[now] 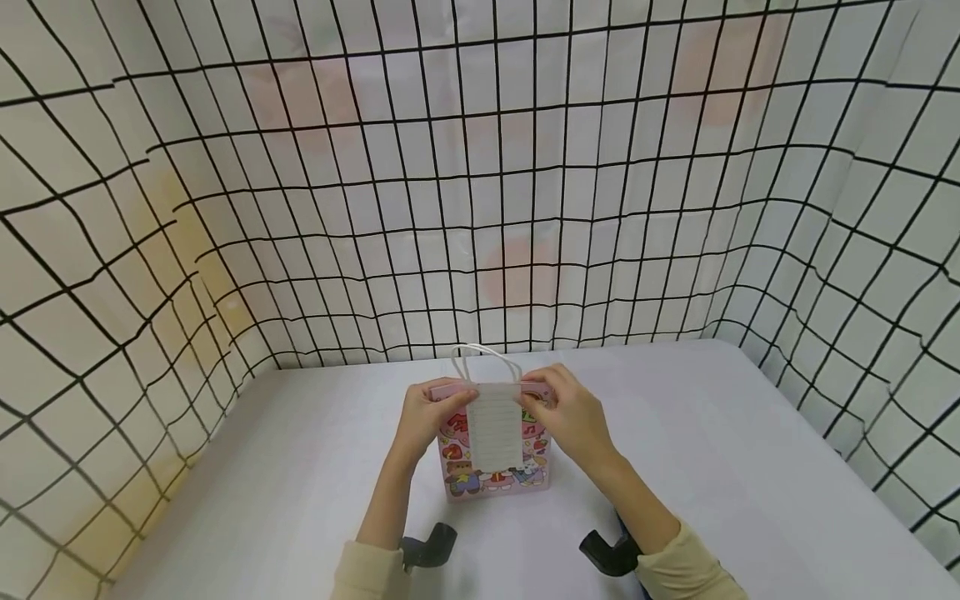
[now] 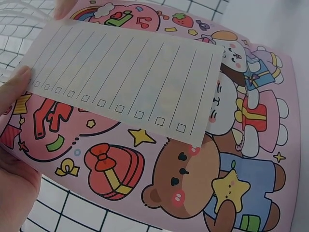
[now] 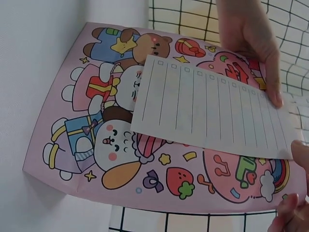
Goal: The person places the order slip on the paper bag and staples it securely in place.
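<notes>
A pink paper gift bag (image 1: 459, 483) printed with cartoon animals stands on the table, its white cord handles (image 1: 487, 348) looping up from the top. Against its front lies a lined checklist sheet (image 1: 496, 429) with a column of small boxes. My left hand (image 1: 420, 417) pinches the sheet's upper left corner together with the bag's top edge, thumb in front. At the other top corner my right hand (image 1: 573, 417) does the same, its thumb on the sheet (image 3: 217, 111). The fingers behind the bag are partly hidden.
A white table (image 1: 262, 483) extends around the bag. Black grid netting (image 1: 480, 183) over white sheeting rises at the back and both sides. Dark curved wrist mounts (image 1: 431, 546) sit by both forearms, near the cream sleeves (image 1: 690, 567).
</notes>
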Available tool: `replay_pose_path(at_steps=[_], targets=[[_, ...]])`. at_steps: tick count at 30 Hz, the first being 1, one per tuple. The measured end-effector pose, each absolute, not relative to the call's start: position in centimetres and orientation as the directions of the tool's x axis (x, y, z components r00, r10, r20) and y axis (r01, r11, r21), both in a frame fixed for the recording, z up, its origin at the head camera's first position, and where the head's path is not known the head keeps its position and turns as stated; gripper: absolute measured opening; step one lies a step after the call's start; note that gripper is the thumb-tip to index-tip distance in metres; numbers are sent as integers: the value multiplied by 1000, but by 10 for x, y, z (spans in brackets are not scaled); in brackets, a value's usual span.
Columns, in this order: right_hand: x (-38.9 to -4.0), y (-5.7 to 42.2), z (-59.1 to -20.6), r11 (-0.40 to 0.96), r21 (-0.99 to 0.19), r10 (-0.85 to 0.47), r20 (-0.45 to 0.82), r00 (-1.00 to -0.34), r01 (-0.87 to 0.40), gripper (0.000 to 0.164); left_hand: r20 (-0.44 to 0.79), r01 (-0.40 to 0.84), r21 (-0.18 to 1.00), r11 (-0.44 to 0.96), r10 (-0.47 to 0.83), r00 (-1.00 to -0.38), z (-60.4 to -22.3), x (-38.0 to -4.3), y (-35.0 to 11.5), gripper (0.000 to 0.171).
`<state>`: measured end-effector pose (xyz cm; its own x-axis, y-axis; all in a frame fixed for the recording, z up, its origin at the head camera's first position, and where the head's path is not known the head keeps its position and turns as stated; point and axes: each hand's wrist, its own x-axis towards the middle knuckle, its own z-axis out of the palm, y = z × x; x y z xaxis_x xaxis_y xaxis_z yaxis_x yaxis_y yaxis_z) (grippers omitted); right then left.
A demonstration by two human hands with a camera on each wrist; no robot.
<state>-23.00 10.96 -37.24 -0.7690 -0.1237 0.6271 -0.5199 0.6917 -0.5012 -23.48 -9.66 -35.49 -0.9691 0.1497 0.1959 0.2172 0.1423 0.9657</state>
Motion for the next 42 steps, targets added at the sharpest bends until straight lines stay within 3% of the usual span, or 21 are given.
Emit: replay_pose_path(at_steps=[4, 11, 29, 42], targets=[[-231, 106, -371, 711, -489, -95, 645, -758, -505, 24, 205, 228, 965, 132, 163, -965, -355, -235, -96, 23], [-231, 104, -368, 711, -533, -67, 598, -798, -459, 21, 217, 241, 959, 147, 159, -963, -353, -235, -96, 22], [-232, 105, -366, 685, -556, -78, 586, -807, -470, 21, 210, 234, 962, 144, 161, -964, -352, -234, -97, 22], [-215, 124, -367, 618, -681, -11, 492, -871, -393, 35, 220, 243, 961, 135, 168, -961, -354, -233, -98, 22]])
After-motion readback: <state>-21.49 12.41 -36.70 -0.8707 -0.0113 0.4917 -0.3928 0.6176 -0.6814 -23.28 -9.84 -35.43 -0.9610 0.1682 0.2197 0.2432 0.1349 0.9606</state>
